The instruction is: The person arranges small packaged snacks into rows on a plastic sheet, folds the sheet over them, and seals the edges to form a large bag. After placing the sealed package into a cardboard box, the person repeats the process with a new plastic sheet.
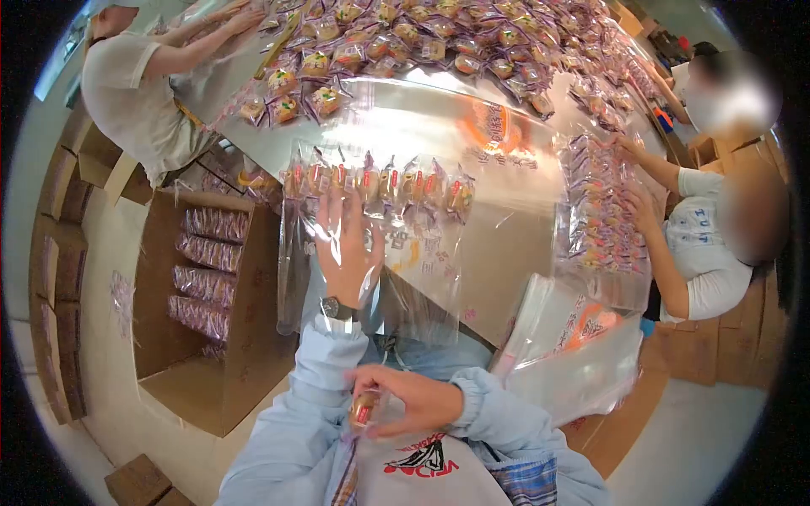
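My left hand [344,249], with a watch on its wrist, reaches forward with fingers stretched out. It appears to be inside a clear plastic bag [430,287], since shiny film lies over it. Its fingertips touch or nearly touch a row of small wrapped cakes [391,184] standing side by side in the bag. Close to my body, my right hand [413,400] is closed around one wrapped cake [364,411] with a red label.
Loose wrapped cakes [396,38] are heaped across the table. A cardboard box [249,312] with packed rows stands at left. Flat printed bags [574,337] lie at right. One person [135,76] works at left; another's hands [637,185] touch a filled bag [595,211].
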Demonstrator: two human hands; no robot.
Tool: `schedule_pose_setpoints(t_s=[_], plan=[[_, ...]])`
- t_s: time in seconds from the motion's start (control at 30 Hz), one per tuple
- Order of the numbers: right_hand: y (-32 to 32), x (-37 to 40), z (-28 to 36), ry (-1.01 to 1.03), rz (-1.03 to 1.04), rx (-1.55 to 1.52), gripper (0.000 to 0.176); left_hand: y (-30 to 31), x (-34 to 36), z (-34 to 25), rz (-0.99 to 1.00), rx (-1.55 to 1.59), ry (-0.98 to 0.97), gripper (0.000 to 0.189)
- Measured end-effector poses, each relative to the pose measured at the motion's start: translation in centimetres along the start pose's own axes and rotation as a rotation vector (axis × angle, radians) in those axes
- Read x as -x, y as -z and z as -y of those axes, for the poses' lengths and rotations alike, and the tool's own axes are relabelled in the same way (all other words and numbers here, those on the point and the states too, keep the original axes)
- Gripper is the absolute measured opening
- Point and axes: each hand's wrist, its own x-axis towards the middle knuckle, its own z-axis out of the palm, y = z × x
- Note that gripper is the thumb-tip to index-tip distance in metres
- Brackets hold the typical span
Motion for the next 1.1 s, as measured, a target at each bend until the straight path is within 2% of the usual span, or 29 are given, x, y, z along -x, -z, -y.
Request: schedule_pose_setpoints(t_s=[0.03,0.13,0.23,0.33,0.37,0.47,0.57,0.67,0.7,0.8,0.93,0.97,1.07,1.1], plan=[[-0.3,-0.2,-1.1,0.052,-0.078,0.119,0.056,-0.1,-0.5,0.1,0.018,-0.012,-0.007,0.064],[-1.0,-0.7,-4.7,0.024,-0.46,0.306,0.053,0.9,-1.4,-0.1,0.098,-0.012,-0.051,0.066],[0.2,-1.6,-5.4,0.038,-0.733,0.376,0.055,0.6,-2.2,0.5,0.084,-0.095,-0.075,0.065],[-0.1,-3.0,-6.8,0.019,-0.888,0.297,0.062,-0.8,-1.7,1.7,0.135,-0.116,-0.078,0.065],[0.0,-3.7,-6.4,0.015,-0.875,0.276,0.066,-0.5,-2.0,1.6,0.15,-0.121,-0.084,0.065],[0.5,-5.3,-6.5,0.107,-0.988,0.465,0.064,0.5,-2.2,1.7,0.186,-0.136,-0.111,0.065],[1.4,-6.7,-7.4,0.145,-1.163,0.535,0.055,0.6,-2.9,2.4,0.194,-0.144,-0.159,0.066],[2.5,-7.7,-7.3,0.19,-1.325,0.476,0.05,0.5,-2.9,2.4,0.235,-0.134,-0.192,0.067],[3.3,-7.9,-7.4,0.17,-1.343,0.615,0.052,0.1,-2.8,2.4,0.252,-0.132,-0.191,0.068],[4.4,-8.9,-8.6,0.174,-1.4,0.436,0.057,-0.9,-2.7,2.9,0.257,-0.138,-0.223,0.068],[5.4,-9.5,-9.2,0.044,-1.482,0.414,0.062,-0.1,-3.1,2.9,0.327,-0.139,-0.226,0.067],[5.9,-9.7,-9.6,0.011,-1.502,0.239,0.067,-0.2,-3.0,3.1,0.208,-0.091,-0.292,0.065],[7.2,-9.8,-10.9,-0.003,-1.551,0.247,0.072,0.5,-3.4,2.8,0.324,-0.157,-0.273,0.066],[7.0,-9.7,-9.5,0.014,-1.6,0.418,0.074,0.8,-3.8,2.9,0.286,-0.091,-0.3,0.068]])
